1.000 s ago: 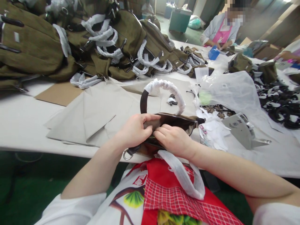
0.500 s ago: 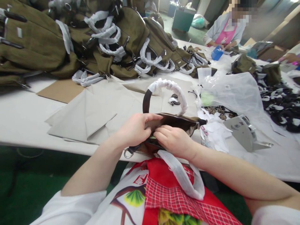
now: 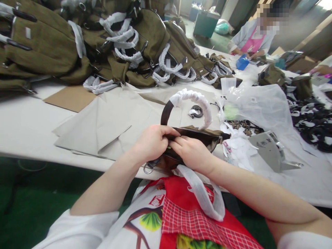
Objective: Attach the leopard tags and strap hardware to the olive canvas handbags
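The left grip (image 3: 151,145), a bare hand, is closed around the left end of an open bag (image 3: 209,138), its lower fingers out of sight. The right grip (image 3: 194,152) bends into the bag's mouth; its fingertips are hidden, so whether they pinch anything cannot be told. The bag, olive cloth with a toothed metal zip, lies at the surface's near edge against the person's red apron (image 3: 175,190); its interior is mostly dark. One arched handle (image 3: 186,95) stands up, dark at one end, then wrapped in crinkled white; a smooth white loop (image 3: 198,192) hangs over the apron. Beyond, flat pale sheets (image 3: 103,114) cover part of the white surface (image 3: 26,128). A heap of olive bags (image 3: 46,45) is cut off at upper left. Cloudy, crumpled plastic (image 3: 261,100) lies to the right; across from it, a co-worker (image 3: 250,39) is partly blurred.
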The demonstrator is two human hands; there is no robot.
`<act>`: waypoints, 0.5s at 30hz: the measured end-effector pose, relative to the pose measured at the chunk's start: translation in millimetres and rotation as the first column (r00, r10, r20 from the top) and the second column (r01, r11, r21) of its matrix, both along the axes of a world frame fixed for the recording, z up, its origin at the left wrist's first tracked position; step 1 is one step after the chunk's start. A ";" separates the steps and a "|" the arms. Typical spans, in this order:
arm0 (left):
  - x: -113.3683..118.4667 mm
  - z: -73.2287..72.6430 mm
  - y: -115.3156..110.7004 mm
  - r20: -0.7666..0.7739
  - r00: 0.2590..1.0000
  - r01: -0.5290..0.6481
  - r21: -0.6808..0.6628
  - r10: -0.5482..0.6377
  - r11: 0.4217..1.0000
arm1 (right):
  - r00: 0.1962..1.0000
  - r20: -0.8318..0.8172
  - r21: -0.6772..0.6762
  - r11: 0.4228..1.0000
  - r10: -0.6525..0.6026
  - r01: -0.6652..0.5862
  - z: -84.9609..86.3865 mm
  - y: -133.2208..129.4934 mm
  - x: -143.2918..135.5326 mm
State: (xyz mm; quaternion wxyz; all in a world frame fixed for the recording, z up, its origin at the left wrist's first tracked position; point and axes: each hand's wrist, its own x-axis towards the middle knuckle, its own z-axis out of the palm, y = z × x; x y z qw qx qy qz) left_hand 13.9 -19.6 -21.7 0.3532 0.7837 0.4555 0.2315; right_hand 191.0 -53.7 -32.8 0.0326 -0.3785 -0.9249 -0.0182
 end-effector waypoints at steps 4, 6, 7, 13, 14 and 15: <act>-0.8 -1.2 1.3 0.037 0.999 -0.011 -0.034 0.012 0.999 | 0.994 0.103 0.054 0.998 0.031 -0.037 6.3 1.5 -8.6; -1.6 -2.3 1.9 0.046 0.999 -0.015 -0.047 0.017 0.999 | 0.992 0.092 0.088 0.992 0.082 -0.090 7.2 1.5 -9.4; -1.8 -2.7 2.2 0.048 0.999 -0.015 -0.053 0.018 0.998 | 0.992 0.082 0.098 0.990 0.095 -0.103 6.9 1.6 -9.1; 0.5 -1.4 2.2 0.056 0.998 -0.004 -0.046 0.007 0.999 | 0.992 0.112 0.126 0.989 0.065 -0.079 5.5 4.1 -11.0; 0.7 -1.2 2.2 0.057 0.998 -0.007 -0.044 0.009 0.999 | 0.991 0.122 0.110 0.992 0.055 -0.068 6.5 4.7 -12.4; 0.6 -1.3 2.3 0.061 0.998 -0.009 -0.046 0.011 0.999 | 0.991 0.128 0.081 0.995 0.048 -0.058 7.8 5.4 -13.7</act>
